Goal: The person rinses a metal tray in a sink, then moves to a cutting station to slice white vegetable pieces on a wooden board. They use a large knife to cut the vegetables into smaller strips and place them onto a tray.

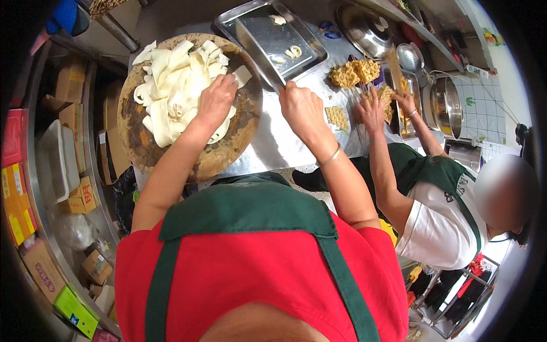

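A heap of wide white strips of sheet food (177, 81), perhaps tofu skin, lies on a round wooden chopping block (213, 160). My left hand (219, 96) is at the heap's right side, its bent fingers holding a small pale piece (242, 77) against the wood. Its fingertips are partly hidden. Right of the block, my right hand (299, 102) grips a cleaver (260, 55) by the handle. The blade points up and away to the left, raised between the block and a metal tray (318, 53). A few pale scraps (293, 52) lie in that tray.
At right, a co-worker's hands (374, 111) handle skewered tan lattice-cut pieces (354, 73) on the steel table (273, 147). One such piece (336, 117) lies nearer me. Behind stand a metal bowl (365, 30) and a perforated ladle (409, 57). Shelves with boxes (83, 196) line the left.
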The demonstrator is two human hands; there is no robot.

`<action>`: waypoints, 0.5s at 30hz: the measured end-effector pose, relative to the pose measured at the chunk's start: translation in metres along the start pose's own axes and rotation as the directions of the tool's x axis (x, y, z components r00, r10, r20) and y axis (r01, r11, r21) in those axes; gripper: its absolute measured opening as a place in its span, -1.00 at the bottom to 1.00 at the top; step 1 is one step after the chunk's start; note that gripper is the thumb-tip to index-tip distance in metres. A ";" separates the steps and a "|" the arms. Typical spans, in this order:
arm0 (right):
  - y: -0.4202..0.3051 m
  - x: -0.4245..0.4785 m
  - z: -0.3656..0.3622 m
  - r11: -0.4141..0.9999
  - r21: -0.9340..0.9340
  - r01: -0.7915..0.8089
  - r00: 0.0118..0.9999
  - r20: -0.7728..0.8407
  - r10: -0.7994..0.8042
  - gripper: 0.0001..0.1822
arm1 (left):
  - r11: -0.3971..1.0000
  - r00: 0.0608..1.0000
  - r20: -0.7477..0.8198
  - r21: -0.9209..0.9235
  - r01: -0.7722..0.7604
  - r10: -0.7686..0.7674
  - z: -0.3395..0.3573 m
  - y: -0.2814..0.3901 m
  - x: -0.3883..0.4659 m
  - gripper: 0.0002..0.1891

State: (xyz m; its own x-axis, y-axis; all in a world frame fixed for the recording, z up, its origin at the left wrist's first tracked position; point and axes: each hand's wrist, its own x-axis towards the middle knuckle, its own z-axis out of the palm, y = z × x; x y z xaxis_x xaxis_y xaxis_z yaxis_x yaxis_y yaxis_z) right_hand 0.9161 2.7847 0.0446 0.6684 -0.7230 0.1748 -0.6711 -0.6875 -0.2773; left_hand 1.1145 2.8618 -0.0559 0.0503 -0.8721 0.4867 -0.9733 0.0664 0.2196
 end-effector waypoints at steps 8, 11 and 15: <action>-0.017 -0.047 -0.008 0.999 -0.036 0.037 0.989 0.142 -0.031 -0.89 | 0.997 0.999 0.037 0.069 -0.014 0.012 0.000 -0.001 0.000 -0.94; -0.019 -0.051 0.000 0.998 -0.055 0.010 0.988 0.153 -0.002 -0.80 | 0.997 0.998 0.054 0.074 -0.021 0.017 0.002 -0.002 -0.003 -0.94; -0.035 -0.042 0.008 0.989 -0.137 0.050 0.985 0.168 -0.026 -0.95 | 0.993 0.998 0.067 0.114 -0.026 0.019 0.006 -0.005 -0.005 -0.94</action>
State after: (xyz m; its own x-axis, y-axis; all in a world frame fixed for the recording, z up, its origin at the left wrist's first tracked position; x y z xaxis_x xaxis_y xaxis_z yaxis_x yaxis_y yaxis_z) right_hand 0.9137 2.8396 0.0390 0.7300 -0.6831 0.0211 -0.6747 -0.7253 -0.1366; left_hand 1.1179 2.8634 -0.0643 0.0169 -0.9014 0.4327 -0.9935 0.0335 0.1085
